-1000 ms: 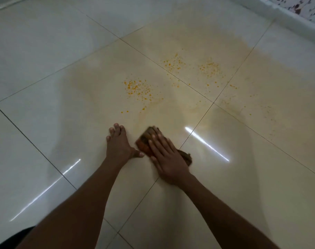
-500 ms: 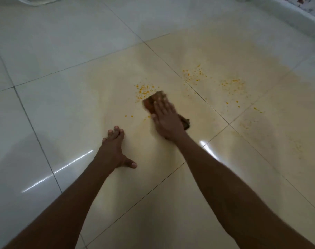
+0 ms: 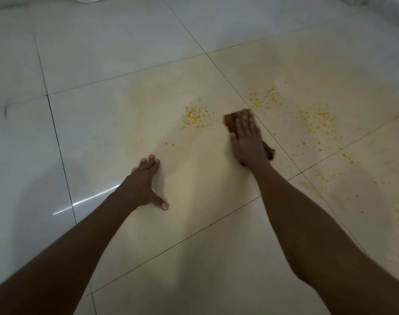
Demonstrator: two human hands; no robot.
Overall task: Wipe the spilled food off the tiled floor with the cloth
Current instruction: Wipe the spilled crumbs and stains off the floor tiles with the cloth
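Left hand [image 3: 142, 185] is planted flat on the tiled floor [image 3: 103, 137], fingers together pointing away, thumb splayed out to the side, its grip wide and holding nothing. Just beyond it, a small pair of orange specks, then the first cluster of spilled food [image 3: 197, 117], well clear of that hand. Moving right, the right hand [image 3: 247, 142] presses palm-down on the cloth [image 3: 233, 118], fingers flat and stretched rather than curled, a grip spread over the fabric. The cloth's orange-brown front edge pokes out ahead of the fingertips and a dark corner sticks out behind the heel of the hand on the right. The cloth sits between the first cluster and a second scatter just past the tile joint. Further right, more orange crumbs lie across the neighbouring tiles.
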